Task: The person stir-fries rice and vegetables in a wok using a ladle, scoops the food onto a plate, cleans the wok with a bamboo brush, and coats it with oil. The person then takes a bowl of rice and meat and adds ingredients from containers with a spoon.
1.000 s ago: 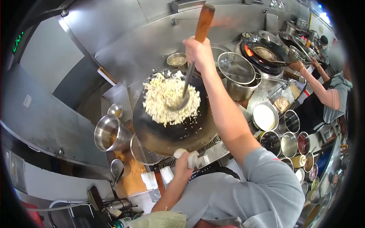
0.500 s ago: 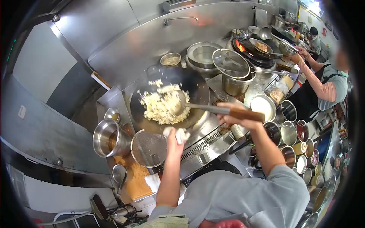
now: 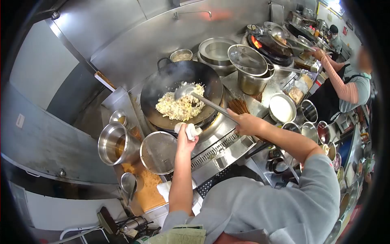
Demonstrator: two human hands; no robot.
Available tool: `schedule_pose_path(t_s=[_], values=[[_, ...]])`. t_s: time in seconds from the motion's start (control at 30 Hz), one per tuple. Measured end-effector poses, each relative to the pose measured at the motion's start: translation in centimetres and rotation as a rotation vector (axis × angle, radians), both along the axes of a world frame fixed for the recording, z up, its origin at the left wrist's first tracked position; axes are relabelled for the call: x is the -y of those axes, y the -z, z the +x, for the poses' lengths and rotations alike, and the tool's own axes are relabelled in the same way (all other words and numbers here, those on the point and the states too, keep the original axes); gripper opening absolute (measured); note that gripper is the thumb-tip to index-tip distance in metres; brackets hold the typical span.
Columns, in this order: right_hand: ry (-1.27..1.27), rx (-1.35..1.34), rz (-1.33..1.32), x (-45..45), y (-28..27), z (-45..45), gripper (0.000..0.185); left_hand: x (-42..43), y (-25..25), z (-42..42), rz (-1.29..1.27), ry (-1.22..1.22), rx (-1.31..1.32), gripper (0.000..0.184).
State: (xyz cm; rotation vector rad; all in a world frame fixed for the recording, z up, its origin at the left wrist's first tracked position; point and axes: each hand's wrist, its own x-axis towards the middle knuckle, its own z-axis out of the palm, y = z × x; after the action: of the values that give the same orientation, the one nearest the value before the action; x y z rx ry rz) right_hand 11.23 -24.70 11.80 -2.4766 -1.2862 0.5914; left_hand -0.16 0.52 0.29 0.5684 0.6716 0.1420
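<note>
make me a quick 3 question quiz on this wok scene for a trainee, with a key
1. Multiple choice: what does the right hand hold?
a) a pair of tongs
b) a ladle
c) a knife

2. True or false: the left hand holds a white cloth at the near edge of the wok.

3. Fill the gap with left or right: in the picture, the round mesh strainer nearest the left hand lies on that hand's ___ side.

Key: 1. b; 2. true; 3. left
</note>
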Motion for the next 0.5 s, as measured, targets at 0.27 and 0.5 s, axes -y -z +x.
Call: schedule_pose_path(t_s=[0.27,0.5], values=[[-0.102,0.114,-0.206,-2.0,0.9,3.3,0.086,0.1,0.1,0.1,0.015,0.0,-0.014,0.015],[-0.099,0.194,-0.137,-3.4,2.3,5.7,0.089,0.7,-0.2,0.4,-0.031,-0.084,-0.014,0.016]])
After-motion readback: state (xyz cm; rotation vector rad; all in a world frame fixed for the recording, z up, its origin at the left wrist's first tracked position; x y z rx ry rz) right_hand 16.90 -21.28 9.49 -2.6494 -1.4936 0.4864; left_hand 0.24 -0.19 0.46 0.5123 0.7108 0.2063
